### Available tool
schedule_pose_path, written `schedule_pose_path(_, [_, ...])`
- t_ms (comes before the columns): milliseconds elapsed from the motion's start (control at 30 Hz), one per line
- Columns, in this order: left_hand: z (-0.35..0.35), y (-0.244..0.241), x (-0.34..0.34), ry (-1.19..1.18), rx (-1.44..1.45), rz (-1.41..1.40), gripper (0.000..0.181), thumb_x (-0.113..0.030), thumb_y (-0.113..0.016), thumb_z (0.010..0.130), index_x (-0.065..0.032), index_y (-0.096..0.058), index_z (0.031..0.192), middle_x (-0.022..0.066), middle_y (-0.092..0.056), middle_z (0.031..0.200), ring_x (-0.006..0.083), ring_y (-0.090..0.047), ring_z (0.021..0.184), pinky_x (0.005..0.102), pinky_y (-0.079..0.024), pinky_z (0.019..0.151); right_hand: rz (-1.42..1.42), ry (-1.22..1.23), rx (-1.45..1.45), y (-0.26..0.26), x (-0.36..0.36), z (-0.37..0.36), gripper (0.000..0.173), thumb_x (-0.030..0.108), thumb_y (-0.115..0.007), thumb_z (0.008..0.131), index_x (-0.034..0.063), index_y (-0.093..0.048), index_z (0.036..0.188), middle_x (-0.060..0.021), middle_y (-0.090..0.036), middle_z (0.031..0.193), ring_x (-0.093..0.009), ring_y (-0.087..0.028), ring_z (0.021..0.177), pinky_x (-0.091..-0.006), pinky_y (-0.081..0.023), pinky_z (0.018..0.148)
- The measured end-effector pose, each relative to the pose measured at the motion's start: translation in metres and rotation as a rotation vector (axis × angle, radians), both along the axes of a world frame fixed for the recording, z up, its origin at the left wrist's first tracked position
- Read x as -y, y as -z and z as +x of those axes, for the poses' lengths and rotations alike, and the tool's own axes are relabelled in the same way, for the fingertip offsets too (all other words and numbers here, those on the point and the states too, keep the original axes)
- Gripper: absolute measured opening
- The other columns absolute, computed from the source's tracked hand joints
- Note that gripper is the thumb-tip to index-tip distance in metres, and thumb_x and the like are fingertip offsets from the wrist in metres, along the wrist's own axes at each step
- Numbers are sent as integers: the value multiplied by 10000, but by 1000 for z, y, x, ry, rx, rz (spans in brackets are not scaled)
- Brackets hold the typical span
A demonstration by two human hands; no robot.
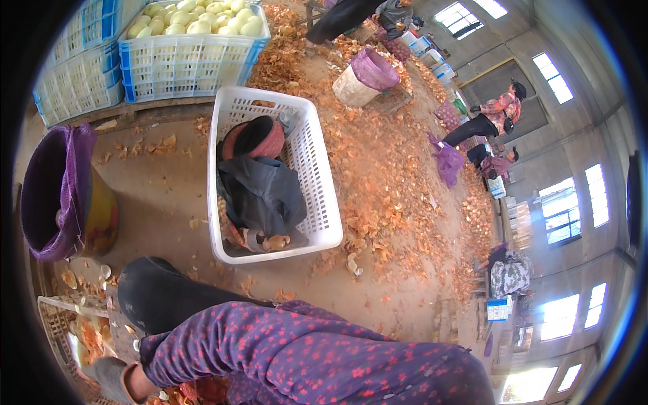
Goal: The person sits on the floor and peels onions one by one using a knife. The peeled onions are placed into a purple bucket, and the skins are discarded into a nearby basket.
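Observation:
My right hand [112,375], in a grey glove with the bare wrist showing, is at the bottom left at the end of a purple flowered sleeve. It is beside a light plastic basket [76,304] holding onion skins [98,336]. Blur and the dark rim hide its fingers, so a hold cannot be told. My left hand is out of view. Beyond my dark-trousered knee [152,288] stands a white plastic crate [326,202] with dark cloth [260,190] and a red and black rounded item [258,136] inside. A bucket [101,217] lined with a purple mesh bag [48,202] stands left.
Crates of peeled onions [190,68] stand on a wooden pallet [147,109] at the top left. Onion skins [379,202] litter the floor. A white bucket [354,83] with a purple mesh liner stands farther off. Several people are about, one standing [486,119] at the right.

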State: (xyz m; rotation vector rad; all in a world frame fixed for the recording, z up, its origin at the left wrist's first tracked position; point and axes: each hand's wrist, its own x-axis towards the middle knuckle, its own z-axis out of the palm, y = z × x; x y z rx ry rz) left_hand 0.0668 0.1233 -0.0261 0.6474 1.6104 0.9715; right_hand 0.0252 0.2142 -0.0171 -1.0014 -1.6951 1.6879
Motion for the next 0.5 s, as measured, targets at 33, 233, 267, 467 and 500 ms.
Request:
schedule_pose_path(33, [-1, 0, 2, 3, 1, 1, 518, -407, -585, 933, -107, -492, 1346, 32, -592, 1231, 165, -573, 1060, 297, -473, 798, 80, -61, 69, 0, 7, 5, 163, 157, -571, 835, 107, -726, 841, -50, -677, 855, -258, -639, 862, -411, -473, 686])
schedule_pose_path(233, [7, 0, 2, 3, -8, 9, 519, -396, -591, 932, -104, -489, 1349, 35, -590, 1235, 165, -573, 1063, 296, -475, 803, 526, -326, 349, 11, 27, 9, 174, 177, -578, 837, 121, -737, 877, -35, -689, 879, -247, -650, 882, -404, -483, 724])
schedule_pose_path(267, [7, 0, 2, 6, -8, 10, 520, -395, -592, 932, -104, -489, 1350, 35, -590, 1236, 165, -573, 1063, 296, -476, 804, 567, -348, 375, 13, 29, 9, 176, 181, -579, 838, 123, -739, 883, -32, -691, 883, -246, -651, 886, -403, -485, 730])
schedule_pose_path(467, [7, -1, 3, -2, -11, 16, 521, -384, -598, 931, -101, -486, 1353, 38, -589, 1240, 166, -573, 1067, 296, -478, 809, 769, -455, 511, 18, 33, 1, 193, 201, -586, 840, 137, -751, 919, -18, -703, 907, -235, -662, 906, -397, -495, 768])
schedule_pose_path(500, [8, -1, 4, 0, -9, 18, 521, -382, -599, 931, -100, -486, 1354, 38, -589, 1241, 166, -573, 1067, 296, -478, 810, 791, -461, 530, 19, 33, 1, 197, 204, -587, 841, 140, -753, 925, -15, -705, 911, -233, -664, 910, -396, -497, 775])
